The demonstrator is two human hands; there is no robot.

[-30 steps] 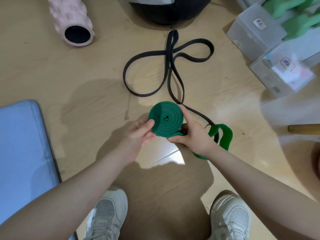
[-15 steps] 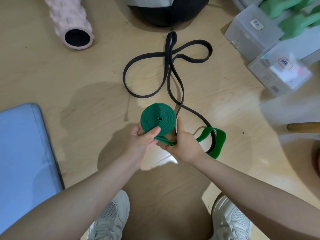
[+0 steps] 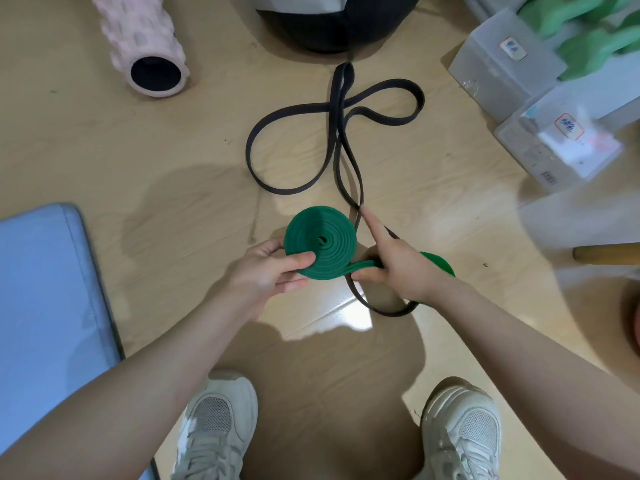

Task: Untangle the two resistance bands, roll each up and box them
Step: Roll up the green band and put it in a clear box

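Green band (image 3: 320, 242): soft flat rubber, coiled, above the shoes (image 3: 214, 431).
Left hand (image 3: 268, 268): fingers pinch coil's rim.
Right hand (image 3: 398, 265): fingers grip loose tail.
Black band (image 3: 332, 140): limp, on the floor beyond coil.
Hold: likely springs open; squeeze flat faces.

Looks like a home workout corner, w/ me standing on a light wood-look laminate floor (image 3: 104, 140) in my pale mesh sneakers (image 3: 214, 431). Gym kit all round: pink knobbly foam roller (image 3: 142, 39) top left, pale blue padded mat (image 3: 45, 306) at the left edge, green dumbbells (image 3: 588, 32) top right beside frosted plastic storage boxes (image 3: 512, 57) w/ labels. Long black rubber resistance band (image 3: 332, 133) lies looped mid-floor.
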